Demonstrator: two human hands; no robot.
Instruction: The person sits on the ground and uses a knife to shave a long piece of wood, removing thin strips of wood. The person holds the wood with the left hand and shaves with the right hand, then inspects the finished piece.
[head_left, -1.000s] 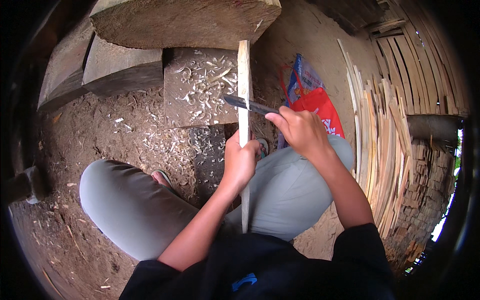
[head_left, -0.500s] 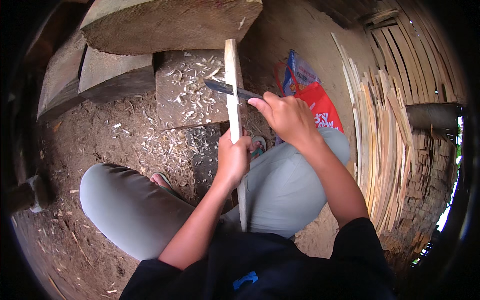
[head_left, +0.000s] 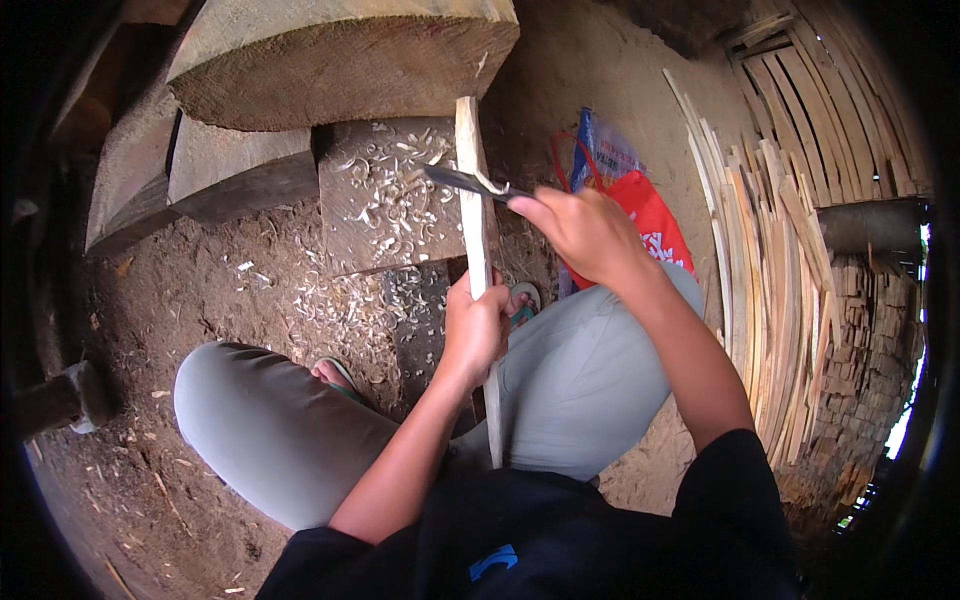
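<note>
One wooden slat, one dark knife, two hands counted. Slat held upright over knees, top end over shaving-covered chopping block. Left hand wrapped tight round slat's middle, fingers closed. Right hand clenched on knife handle; blade laid across slat's upper part, well above left fingers. Three big logs stacked behind block. One red bag beside right hand. Split strips piled at right, too many to count.

Dirt floor strewn with shavings; stacked wood slats in daylight.
</note>
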